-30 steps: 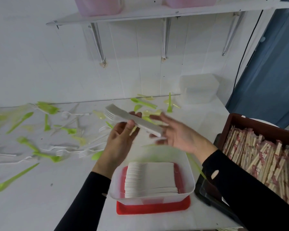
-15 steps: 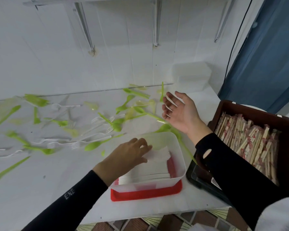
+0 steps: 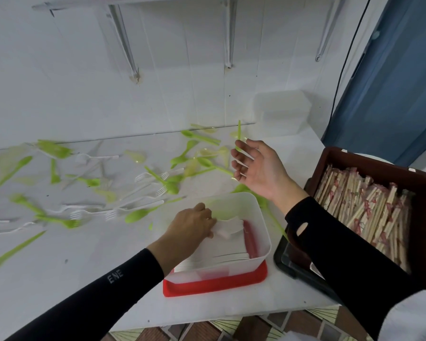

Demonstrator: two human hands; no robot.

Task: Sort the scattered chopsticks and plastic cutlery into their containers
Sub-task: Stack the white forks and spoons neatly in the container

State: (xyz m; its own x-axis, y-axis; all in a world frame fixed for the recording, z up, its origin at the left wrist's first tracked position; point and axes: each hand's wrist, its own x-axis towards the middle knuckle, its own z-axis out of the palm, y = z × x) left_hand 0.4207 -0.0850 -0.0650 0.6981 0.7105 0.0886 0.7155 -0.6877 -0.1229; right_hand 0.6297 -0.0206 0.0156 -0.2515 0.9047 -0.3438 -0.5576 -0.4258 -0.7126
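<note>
Inside clear tub [image 3: 263,226], left hand [image 3: 189,226] grips lowered white forks [image 3: 231,225]; right hand [image 3: 258,168] released, fingers spread.

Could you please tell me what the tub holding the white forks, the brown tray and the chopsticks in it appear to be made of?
The tub: frosted translucent plastic; the red lid beneath shows through its wall. The white forks: matt plastic, probably. The brown tray: likely hard moulded plastic with a rounded rim. The chopsticks: pale wood or bamboo, apparently in paper sleeves with red print.
</note>
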